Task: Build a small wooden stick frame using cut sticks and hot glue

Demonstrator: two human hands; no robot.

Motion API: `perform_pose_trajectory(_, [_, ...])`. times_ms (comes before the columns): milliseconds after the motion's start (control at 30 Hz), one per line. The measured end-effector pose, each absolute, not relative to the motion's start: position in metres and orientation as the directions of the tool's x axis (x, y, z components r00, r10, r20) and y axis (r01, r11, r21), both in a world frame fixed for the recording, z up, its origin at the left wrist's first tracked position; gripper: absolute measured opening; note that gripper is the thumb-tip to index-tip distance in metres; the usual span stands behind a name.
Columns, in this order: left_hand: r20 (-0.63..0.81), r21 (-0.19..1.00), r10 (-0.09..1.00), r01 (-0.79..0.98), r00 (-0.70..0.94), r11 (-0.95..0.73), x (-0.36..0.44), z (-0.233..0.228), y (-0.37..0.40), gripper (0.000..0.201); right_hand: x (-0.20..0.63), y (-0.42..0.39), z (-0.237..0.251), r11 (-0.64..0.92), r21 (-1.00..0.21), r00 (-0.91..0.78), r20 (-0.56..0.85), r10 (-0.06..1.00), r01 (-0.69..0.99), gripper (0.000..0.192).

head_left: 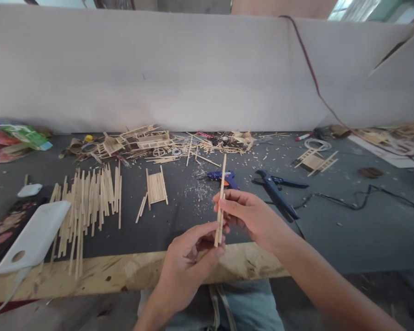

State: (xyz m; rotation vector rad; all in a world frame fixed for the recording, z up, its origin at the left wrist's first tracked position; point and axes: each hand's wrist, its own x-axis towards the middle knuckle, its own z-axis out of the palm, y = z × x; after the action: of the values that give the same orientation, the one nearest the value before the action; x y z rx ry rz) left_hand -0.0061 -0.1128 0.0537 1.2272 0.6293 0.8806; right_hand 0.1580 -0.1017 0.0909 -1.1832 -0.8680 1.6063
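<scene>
My left hand (pixel 186 264) is closed, its thumb and fingers pinching the lower end of two thin wooden sticks (pixel 223 177) laid side by side, one longer than the other. Higher up, my right hand (pixel 248 214) grips the same sticks between thumb and fingers. They stand nearly upright over the table's front edge. Just beyond them lies a blue glue gun (pixel 224 175), partly hidden behind the sticks and my right hand. Dark blue cutting pliers (pixel 276 191) rest to its right. A small panel of joined sticks (pixel 156 187) lies left of my hands.
Many loose sticks (pixel 89 197) cover the left side, near a white power bank (pixel 37 236) with a cable. Stick models and scraps (pixel 148 142) pile along the back wall. Another stick frame (pixel 315 161) and a black cord (pixel 352 202) lie at right.
</scene>
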Motion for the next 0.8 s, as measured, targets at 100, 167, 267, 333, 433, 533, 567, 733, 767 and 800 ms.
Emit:
perform_pose_trajectory(100, [0.058,0.978,0.828,-0.200,0.557,0.066,-0.008,0.054,-0.112,0.030,0.158,-0.103,0.092,-0.305,-0.913,-0.107,-0.286,0.952,-0.273,0.017])
perform_pose_trajectory(167, [0.047,0.987,0.828,-0.152,0.559,0.047,-0.009,0.053,-0.112,0.028,0.157,-0.104,0.094,-0.292,-0.921,-0.105,-0.274,0.956,-0.257,0.016])
perform_pose_trajectory(267, [0.047,0.996,0.838,-0.088,0.544,0.002,-0.009,0.050,-0.112,0.028,0.156,-0.105,0.096,-0.275,-0.936,-0.092,-0.261,0.961,-0.219,0.017])
perform_pose_trajectory(333, [0.053,0.998,0.842,-0.046,0.537,-0.034,-0.009,0.049,-0.112,0.028,0.155,-0.106,0.097,-0.264,-0.943,-0.077,-0.253,0.964,-0.204,0.018])
perform_pose_trajectory(433, [0.085,0.995,0.850,-0.003,0.520,-0.098,-0.009,0.047,-0.113,0.026,0.154,-0.107,0.097,-0.243,-0.946,-0.058,-0.236,0.970,-0.214,0.017])
perform_pose_trajectory(533, [0.155,0.984,0.869,0.006,0.470,-0.179,-0.008,0.044,-0.115,0.023,0.152,-0.108,0.095,-0.228,-0.936,-0.035,-0.227,0.973,-0.269,0.015])
perform_pose_trajectory(567, [0.190,0.976,0.874,0.011,0.447,-0.218,-0.008,0.043,-0.115,0.023,0.151,-0.109,0.094,-0.224,-0.928,-0.028,-0.227,0.974,-0.299,0.015])
perform_pose_trajectory(733, [0.453,0.853,0.833,0.117,0.317,-0.509,-0.005,0.037,-0.118,0.026,0.144,-0.109,0.087,-0.234,-0.864,-0.021,-0.251,0.968,-0.446,0.012])
perform_pose_trajectory(767, [0.512,0.810,0.806,0.147,0.298,-0.568,-0.005,0.037,-0.119,0.026,0.143,-0.109,0.085,-0.240,-0.851,-0.024,-0.259,0.966,-0.468,0.011])
perform_pose_trajectory(800, [0.563,0.766,0.776,0.175,0.285,-0.619,-0.005,0.037,-0.119,0.026,0.141,-0.109,0.084,-0.246,-0.838,-0.027,-0.267,0.963,-0.488,0.011])
